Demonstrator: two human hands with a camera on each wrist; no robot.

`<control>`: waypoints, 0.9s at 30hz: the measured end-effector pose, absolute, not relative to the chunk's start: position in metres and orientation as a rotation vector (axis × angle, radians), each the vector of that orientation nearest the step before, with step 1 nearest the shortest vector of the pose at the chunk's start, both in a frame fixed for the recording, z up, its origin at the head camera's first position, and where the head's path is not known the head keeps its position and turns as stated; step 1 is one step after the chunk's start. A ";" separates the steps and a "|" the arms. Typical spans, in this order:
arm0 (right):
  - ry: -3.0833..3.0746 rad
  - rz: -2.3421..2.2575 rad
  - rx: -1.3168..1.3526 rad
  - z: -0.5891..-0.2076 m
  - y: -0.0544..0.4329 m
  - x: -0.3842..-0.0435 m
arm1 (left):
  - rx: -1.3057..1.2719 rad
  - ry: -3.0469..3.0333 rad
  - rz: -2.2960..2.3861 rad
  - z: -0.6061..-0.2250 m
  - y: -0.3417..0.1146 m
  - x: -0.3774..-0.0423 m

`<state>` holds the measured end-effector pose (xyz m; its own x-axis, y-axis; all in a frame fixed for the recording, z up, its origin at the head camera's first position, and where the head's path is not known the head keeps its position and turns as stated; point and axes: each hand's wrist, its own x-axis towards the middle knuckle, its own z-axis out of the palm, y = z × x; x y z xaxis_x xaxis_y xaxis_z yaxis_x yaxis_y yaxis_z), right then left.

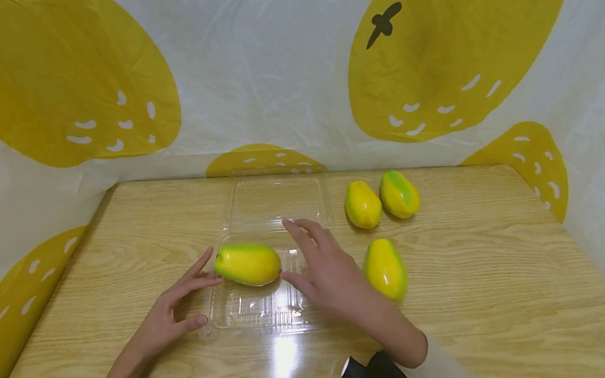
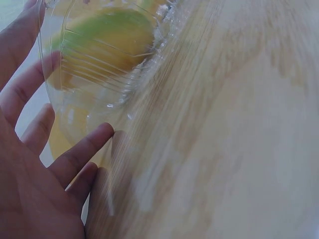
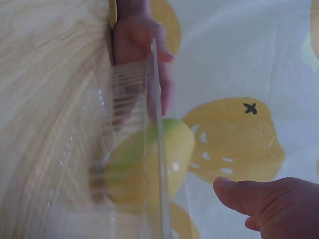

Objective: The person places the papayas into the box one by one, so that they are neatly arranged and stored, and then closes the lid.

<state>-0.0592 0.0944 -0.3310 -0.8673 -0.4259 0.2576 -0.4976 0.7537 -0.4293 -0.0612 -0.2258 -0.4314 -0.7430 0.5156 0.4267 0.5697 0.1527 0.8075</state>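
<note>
A glossy yellow-green fruit, like a papaya or mango in shape [image 1: 249, 265], lies sideways in the back part of a clear plastic clamshell box [image 1: 227, 321]. The lid [image 1: 279, 199] is folded back flat towards the wall. At the box's left side is my left hand [image 1: 169, 313], fingers spread, with fingertips close to the fruit's left end; in the left wrist view one finger [image 2: 31, 82] appears against the clear wall. Over the box's right half, my right hand [image 1: 333, 274] has its fingers extended and its thumb near the fruit's right end. Neither hand grips the fruit.
Two similar fruits [image 1: 363, 204] [image 1: 399, 194] lie side by side at the back right, and another fruit [image 1: 386, 269] lies beside my right forearm. Black wrist devices [image 1: 373, 371] show at the front edge. A white cloth with yellow fruit prints [image 1: 264, 70] hangs behind the wooden table [image 1: 494, 270].
</note>
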 end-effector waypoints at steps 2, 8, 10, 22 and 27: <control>-2.795 0.766 0.739 -0.328 0.101 -0.058 | -1.106 -2.348 -1.679 -0.432 -0.226 -0.061; -2.727 0.736 0.716 -0.323 0.124 -0.056 | -1.105 -2.358 -1.675 -0.432 -0.226 -0.061; -2.677 0.722 0.708 -0.322 0.133 -0.056 | -1.102 -2.360 -1.676 -0.431 -0.227 -0.060; -2.500 0.679 0.624 -0.333 0.181 -0.047 | -1.116 -2.346 -1.691 -0.429 -0.226 -0.060; -2.488 0.705 0.581 -0.341 0.193 -0.042 | -1.103 -2.362 -1.691 -0.427 -0.226 -0.059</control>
